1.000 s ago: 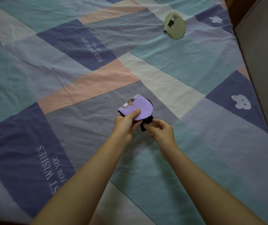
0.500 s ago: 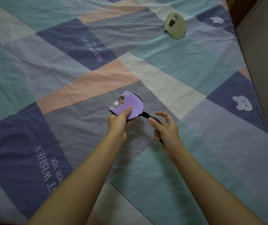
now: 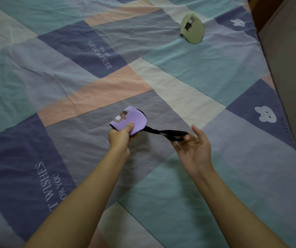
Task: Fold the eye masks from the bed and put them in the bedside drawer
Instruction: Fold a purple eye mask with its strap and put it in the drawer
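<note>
A purple eye mask (image 3: 133,121), folded in half with a cartoon print on top, is pinched at its near edge by my left hand (image 3: 120,136) just above the bed. Its black elastic strap (image 3: 167,134) stretches out to the right, and its looped end is hooked around the thumb and fingers of my right hand (image 3: 193,145), palm turned up. A green eye mask (image 3: 192,28), also folded with a bear print, lies on the bed at the far right. The bedside drawer is out of view.
The bed is covered by a patchwork sheet (image 3: 72,83) of teal, purple, pink and cream panels with printed words. The bed's right edge (image 3: 279,97) runs diagonally beside a grey floor strip and dark furniture at the top right corner.
My right hand has moved right and pulled the black strap out taut from the mask. My left hand has kept its hold on the folded purple mask, shifting slightly left.
</note>
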`<state>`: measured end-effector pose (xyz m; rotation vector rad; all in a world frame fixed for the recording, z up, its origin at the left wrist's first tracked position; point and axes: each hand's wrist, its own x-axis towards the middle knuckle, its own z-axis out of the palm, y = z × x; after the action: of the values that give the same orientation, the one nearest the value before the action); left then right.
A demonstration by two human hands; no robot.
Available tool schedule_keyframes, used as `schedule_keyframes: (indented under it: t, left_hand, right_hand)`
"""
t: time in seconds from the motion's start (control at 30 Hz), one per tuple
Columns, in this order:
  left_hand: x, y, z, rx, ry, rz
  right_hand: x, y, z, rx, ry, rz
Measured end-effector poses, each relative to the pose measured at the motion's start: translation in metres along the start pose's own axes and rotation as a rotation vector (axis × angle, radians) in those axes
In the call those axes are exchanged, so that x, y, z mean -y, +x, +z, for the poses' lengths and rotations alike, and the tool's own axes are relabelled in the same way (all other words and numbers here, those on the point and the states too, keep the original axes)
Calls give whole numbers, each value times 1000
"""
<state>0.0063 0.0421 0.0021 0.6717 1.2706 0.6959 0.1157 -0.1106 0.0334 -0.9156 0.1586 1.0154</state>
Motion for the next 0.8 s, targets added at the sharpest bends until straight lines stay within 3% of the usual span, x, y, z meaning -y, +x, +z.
schedule_keyframes:
  t: [0.07, 0.2, 0.23, 0.3, 0.37, 0.4, 0.43, 0.47, 0.57, 0.6, 0.7, 0.8]
  left_hand:
    - [8, -4, 0, 23, 65, 0]
    - [21, -14, -2, 103, 144, 31]
    - [21, -16, -2, 139, 146, 36]
    - [19, -18, -2, 194, 122, 45]
    - [15, -17, 0, 196, 60, 61]
    - [13, -15, 0, 175, 28, 70]
    - [11, -14, 0, 141, 12, 79]
    - [12, -13, -1, 101, 17, 86]
    - [20, -13, -4, 31, 69, 72]
    - [23, -15, -4, 50, 70, 56]
    - [26, -23, -1, 197, -13, 10]
    - [22, -26, 2, 361, -37, -11]
  right_hand:
    - [5, -1, 3, 62, 223, 52]
    - [10, 8, 5, 75, 247, -1]
    - [10, 11, 3, 11, 70, -26]
    - [6, 13, -6, -111, -683, -107]
    - [1, 12, -16, -116, -1397, -119]
    - [1, 11, -21, -81, -1534, -81]
    - [2, 9, -23, -42, -1469, -49]
    - [5, 5, -22, -17, -1230, 3]
    - [13, 2, -14, 64, -209, 90]
    - [14, 3, -10, 60, -3, 75]
    - [10, 9, -1, -37, 167, 16]
    - [1, 12, 6, -146, -26, -127]
